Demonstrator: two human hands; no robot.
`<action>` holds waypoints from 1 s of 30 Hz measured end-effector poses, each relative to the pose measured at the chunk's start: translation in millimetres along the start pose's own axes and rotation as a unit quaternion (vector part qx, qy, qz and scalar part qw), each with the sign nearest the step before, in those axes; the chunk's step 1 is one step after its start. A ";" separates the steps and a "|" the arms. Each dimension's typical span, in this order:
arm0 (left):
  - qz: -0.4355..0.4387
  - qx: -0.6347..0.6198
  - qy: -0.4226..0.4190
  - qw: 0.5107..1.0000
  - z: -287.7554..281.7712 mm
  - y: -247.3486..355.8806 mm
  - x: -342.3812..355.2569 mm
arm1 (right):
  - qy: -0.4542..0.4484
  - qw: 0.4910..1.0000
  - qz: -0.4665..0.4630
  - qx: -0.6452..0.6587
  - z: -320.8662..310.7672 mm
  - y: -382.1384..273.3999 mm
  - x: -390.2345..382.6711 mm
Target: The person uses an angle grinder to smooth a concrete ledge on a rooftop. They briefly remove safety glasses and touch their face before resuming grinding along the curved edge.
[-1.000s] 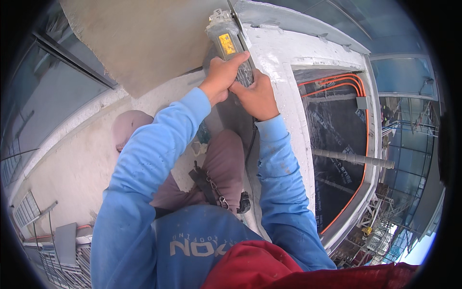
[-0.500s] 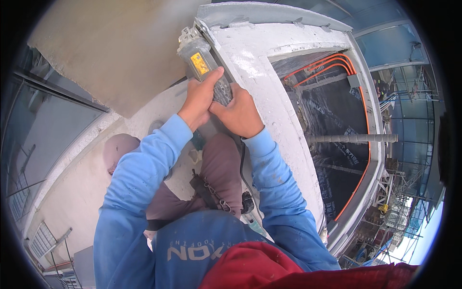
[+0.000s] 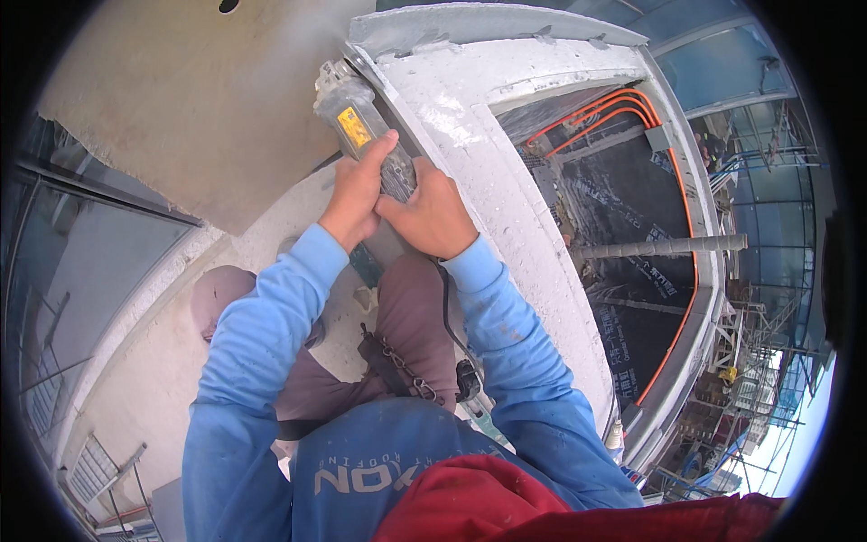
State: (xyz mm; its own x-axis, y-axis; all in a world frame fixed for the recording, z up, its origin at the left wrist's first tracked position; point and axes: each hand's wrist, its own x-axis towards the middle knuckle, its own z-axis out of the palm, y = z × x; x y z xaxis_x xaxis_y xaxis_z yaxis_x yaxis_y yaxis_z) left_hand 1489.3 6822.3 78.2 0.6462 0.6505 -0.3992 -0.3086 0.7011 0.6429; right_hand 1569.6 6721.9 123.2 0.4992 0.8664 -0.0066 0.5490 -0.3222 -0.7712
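A dust-coated angle grinder (image 3: pixel 350 113) with a yellow label lies along the inner edge of a white-grey concrete curb (image 3: pixel 470 122). Both my hands are closed round its body. My left hand (image 3: pixel 358 194) wraps it from the left, thumb on top. My right hand (image 3: pixel 435 213) grips the rear part from the right, its thumb close to the left hand. The grinder's head points away from me, close to the corner of an upright grey strip (image 3: pixel 506 23); its disc cannot be made out. Pale dust hangs in the air beside the head.
A large tan board (image 3: pixel 208 108) fills the upper left. Right of the curb is an opening with dark sheeting (image 3: pixel 623 199), orange conduits (image 3: pixel 688 217) and a crossing pole (image 3: pixel 664 247). A black cable (image 3: pixel 448 307) runs beside my knee. Scaffolding (image 3: pixel 759 361) stands far right.
The grinder and both hands have shifted a little left and toward me in the picture. The whole view has moved slightly too. My grip looks the same.
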 end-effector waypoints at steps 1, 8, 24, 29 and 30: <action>0.001 0.002 0.003 1.000 0.8 0.7 1.2 | 0.018 1.000 -0.018 -0.001 2.4 3.1 2.1; 0.015 0.023 0.010 1.000 -2.7 4.2 10.9 | 0.010 1.000 -0.012 0.004 7.1 4.1 12.2; 0.015 0.027 0.013 0.999 -9.0 10.3 26.7 | -0.017 1.000 0.023 0.005 11.3 5.3 26.5; 0.027 0.033 0.014 0.999 -8.0 9.3 27.7 | -0.007 1.000 0.014 0.003 13.7 9.3 28.8; 0.028 0.037 0.013 0.999 -8.2 9.2 28.2 | -0.008 1.000 0.013 0.004 13.4 8.4 28.9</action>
State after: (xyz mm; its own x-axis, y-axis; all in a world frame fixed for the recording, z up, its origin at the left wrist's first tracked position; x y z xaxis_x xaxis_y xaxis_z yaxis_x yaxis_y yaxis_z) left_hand 1499.0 6849.5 67.5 0.6100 0.6968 -0.3773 -0.2907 0.6397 0.7115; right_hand 1579.7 6749.3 108.0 0.5025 0.8638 -0.0361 0.5304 -0.3410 -0.7761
